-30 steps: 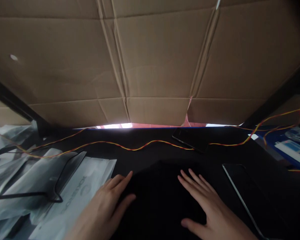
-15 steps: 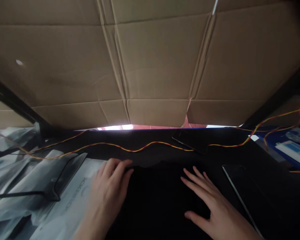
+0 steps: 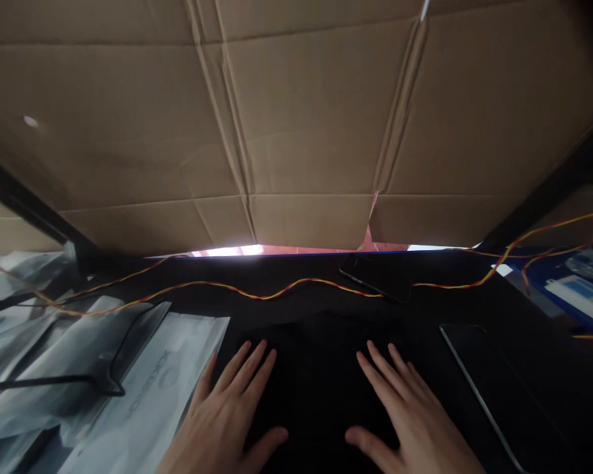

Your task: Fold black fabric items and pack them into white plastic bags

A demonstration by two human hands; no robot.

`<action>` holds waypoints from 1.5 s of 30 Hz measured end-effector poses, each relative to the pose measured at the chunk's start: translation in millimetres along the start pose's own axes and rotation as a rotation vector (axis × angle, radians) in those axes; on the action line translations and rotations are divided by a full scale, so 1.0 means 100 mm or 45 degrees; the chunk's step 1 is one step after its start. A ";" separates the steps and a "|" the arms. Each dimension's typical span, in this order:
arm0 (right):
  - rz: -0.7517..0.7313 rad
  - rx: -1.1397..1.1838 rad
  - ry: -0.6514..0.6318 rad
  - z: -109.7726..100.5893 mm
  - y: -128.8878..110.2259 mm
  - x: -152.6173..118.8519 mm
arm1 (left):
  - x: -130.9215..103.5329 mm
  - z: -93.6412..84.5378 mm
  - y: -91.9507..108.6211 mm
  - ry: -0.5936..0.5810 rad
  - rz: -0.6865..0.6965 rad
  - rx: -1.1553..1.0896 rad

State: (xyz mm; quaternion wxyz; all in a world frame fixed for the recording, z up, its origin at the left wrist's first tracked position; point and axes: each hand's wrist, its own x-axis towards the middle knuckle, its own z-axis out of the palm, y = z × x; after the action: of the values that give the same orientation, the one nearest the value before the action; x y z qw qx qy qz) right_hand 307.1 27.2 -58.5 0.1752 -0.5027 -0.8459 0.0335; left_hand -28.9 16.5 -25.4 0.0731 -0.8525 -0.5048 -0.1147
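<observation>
Black cloth (image 3: 316,375) lies spread on the dark tabletop, its far edge faintly visible. My left hand (image 3: 227,408) rests flat on its left side, fingers stretched forward and thumb out, beside a pale printed plastic bag (image 3: 153,375). On the cloth's right side lies my right hand (image 3: 405,401), palm down with fingers spread. Neither hand holds anything. A dark phone-like device (image 3: 494,395) with a light edge is right of my right hand. The cloth's near part merges with the dark surface, so its outline is hard to make out.
A twisted red-yellow wire (image 3: 261,296) runs across the table's back, passing a smaller black phone (image 3: 375,276). Several clear plastic bags (image 3: 74,362) pile up at left. A blue tray (image 3: 563,296) stands at right. Behind rises a creased cardboard sheet (image 3: 306,118) between dark metal posts.
My left hand has moved from its curled pose near the cloth's far left corner, back toward me, and now lies flat with fingers stretched. My right hand has shifted slightly.
</observation>
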 end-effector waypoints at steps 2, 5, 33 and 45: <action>0.033 0.032 0.057 -0.06 -0.05 0.10 | 0.11 -0.04 0.06 0.011 0.052 -0.022; 0.074 0.044 0.041 -0.06 -0.11 0.31 | 0.25 0.05 0.16 0.013 0.057 -0.062; 0.046 -0.014 0.386 -0.42 0.52 0.28 | 0.33 -0.18 -0.33 0.308 -0.001 -0.036; -0.201 0.000 0.298 -0.38 0.12 -0.11 | -0.09 -0.16 -0.29 0.044 0.325 0.073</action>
State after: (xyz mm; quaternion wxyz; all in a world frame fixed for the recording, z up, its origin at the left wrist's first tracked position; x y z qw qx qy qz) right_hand 334.5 18.9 -28.5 0.2747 -0.4349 -0.8567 -0.0393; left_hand -60.6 19.0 -12.1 0.1201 -0.9053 -0.3939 -0.1045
